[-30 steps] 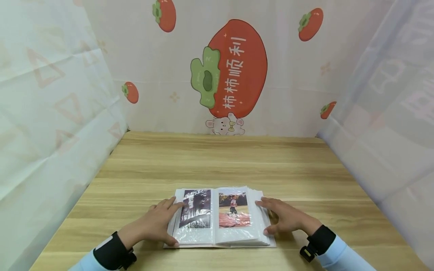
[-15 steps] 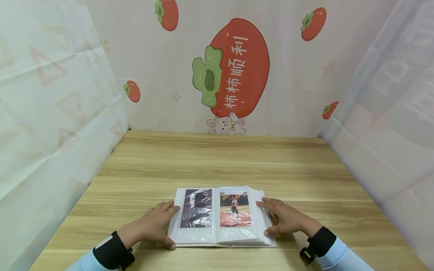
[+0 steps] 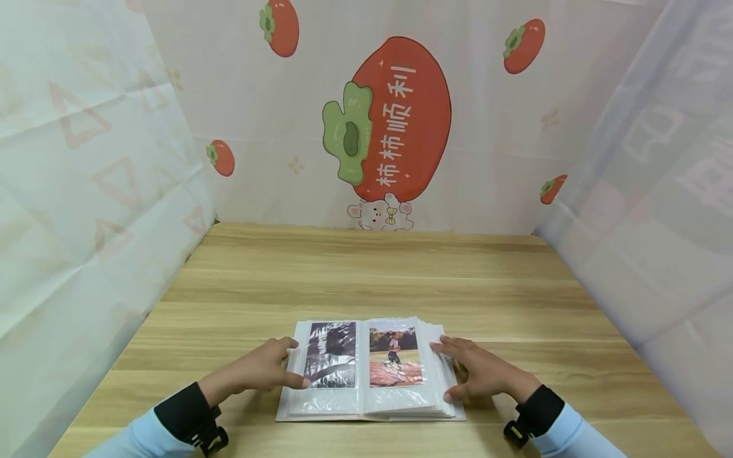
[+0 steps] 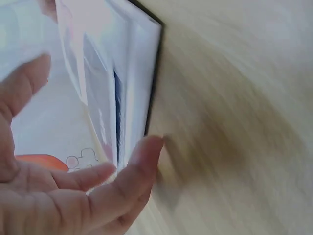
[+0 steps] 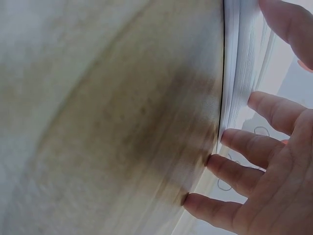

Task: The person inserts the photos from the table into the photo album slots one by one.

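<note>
An open photo album lies on the table, a dark portrait photo on its left page and a photo of a runner on its right page, both under shiny clear sleeves. At the album's left edge is my left hand, thumb spread over the page's outer margin and fingertips by the upper edge. In the left wrist view its thumb and fingers stand apart, holding nothing. My right hand touches the right edge, its spread fingertips along the page stack and cover.
The wooden table stretches behind the album to a printed cloth backdrop. White cloth walls close in the left and right sides. Black wrist straps with small cameras sit on both wrists.
My left hand has raised off the table beside the album; its thumb has swung in from the lower left corner to over the left page. My right hand keeps its place.
</note>
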